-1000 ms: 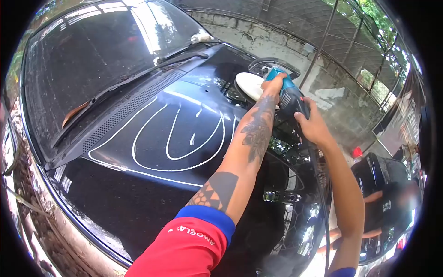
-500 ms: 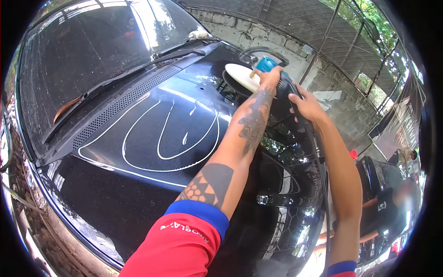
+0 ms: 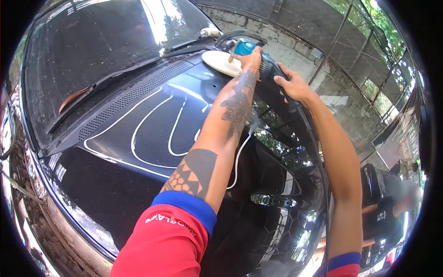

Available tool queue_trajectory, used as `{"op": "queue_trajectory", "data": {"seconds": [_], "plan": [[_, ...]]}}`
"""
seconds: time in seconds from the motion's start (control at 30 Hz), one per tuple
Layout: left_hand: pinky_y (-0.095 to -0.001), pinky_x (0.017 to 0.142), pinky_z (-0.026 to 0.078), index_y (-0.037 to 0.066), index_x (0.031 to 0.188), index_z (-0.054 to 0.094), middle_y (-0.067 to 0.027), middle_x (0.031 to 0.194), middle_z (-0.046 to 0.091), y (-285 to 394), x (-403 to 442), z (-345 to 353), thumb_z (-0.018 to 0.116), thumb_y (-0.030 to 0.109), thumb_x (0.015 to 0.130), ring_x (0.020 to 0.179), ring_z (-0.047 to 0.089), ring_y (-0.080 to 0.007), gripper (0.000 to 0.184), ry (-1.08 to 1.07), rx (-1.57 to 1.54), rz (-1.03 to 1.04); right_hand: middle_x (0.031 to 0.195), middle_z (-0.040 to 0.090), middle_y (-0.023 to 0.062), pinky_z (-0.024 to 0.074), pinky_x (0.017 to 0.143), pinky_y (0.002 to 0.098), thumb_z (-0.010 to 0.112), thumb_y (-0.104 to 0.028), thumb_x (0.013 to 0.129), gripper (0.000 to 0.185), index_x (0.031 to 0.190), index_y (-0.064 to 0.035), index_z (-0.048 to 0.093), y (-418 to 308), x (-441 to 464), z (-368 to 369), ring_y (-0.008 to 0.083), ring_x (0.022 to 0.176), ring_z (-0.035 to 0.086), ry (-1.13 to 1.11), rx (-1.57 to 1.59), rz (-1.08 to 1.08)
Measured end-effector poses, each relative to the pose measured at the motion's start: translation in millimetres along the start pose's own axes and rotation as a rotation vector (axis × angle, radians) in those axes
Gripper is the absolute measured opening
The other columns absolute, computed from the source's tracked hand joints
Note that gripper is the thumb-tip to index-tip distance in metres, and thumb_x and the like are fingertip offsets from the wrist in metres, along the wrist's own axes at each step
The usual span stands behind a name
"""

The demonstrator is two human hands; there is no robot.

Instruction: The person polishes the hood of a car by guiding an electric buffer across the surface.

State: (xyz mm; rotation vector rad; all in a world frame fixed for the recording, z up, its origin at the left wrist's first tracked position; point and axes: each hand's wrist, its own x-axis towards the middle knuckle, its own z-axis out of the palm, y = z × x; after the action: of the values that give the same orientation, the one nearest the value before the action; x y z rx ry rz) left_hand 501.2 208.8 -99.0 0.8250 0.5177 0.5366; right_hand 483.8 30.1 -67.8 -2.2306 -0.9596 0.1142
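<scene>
My left hand is wrapped round the teal front of a polisher, just above its round white pad. Farther back on the tool, my right hand grips the dark rear handle. The pad lies on the far part of a black car hood, near the windshield corner. Curved white lines of compound mark the hood left of my tattooed left arm, which hides part of them.
A windshield with a wiper and a brown leaf is at the upper left. Behind the hood stands a block wall with fencing. A person in dark clothes is at the lower right, near another dark vehicle.
Both hands and the polisher have moved left, toward the windshield corner. More of the white line right of my left forearm now shows.
</scene>
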Motion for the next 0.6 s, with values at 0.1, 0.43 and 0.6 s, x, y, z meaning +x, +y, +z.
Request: {"op": "queue_trajectory", "data": {"seconds": [0.1, 0.43, 0.6], "plan": [[-0.0711, 0.087, 0.048, 0.019, 0.157, -0.010, -0.0283, 0.139, 0.045, 8, -7, 0, 0.081, 0.037, 0.074, 0.104, 0.066, -0.0427, 0.124, 0.109, 0.001, -0.015, 0.090, 0.060, 0.0056, 0.0507, 0.050, 0.0284, 0.058, -0.022, 0.097, 0.060, 0.154, -0.0201, 0.040, -7, -12, -5, 0.0133, 0.067, 0.057, -0.032, -0.031, -0.021], [-0.0527, 0.081, 0.059, 0.000, 0.142, 0.018, -0.0254, 0.124, 0.056, 8, 1, -20, 0.082, 0.028, 0.075, 0.094, 0.069, -0.0349, 0.097, 0.218, -0.191, -0.024, 0.078, 0.060, 0.0056, 0.0496, 0.050, 0.0317, 0.059, -0.021, 0.097, 0.068, 0.157, -0.0100, 0.030, -20, -65, -10, 0.0124, 0.058, 0.054, -0.102, -0.040, -0.129], [-0.0444, 0.104, 0.044, -0.012, 0.152, 0.003, -0.0277, 0.140, 0.050, 13, -85, -51, 0.083, 0.044, 0.069, 0.123, 0.055, -0.0378, 0.128, 0.222, -0.081, 0.046, 0.078, 0.058, 0.0041, 0.0490, 0.049, 0.0296, 0.058, -0.016, 0.098, 0.067, 0.158, -0.0114, 0.029, -37, -108, -11, 0.0112, 0.058, 0.053, -0.148, -0.039, -0.194]]}}
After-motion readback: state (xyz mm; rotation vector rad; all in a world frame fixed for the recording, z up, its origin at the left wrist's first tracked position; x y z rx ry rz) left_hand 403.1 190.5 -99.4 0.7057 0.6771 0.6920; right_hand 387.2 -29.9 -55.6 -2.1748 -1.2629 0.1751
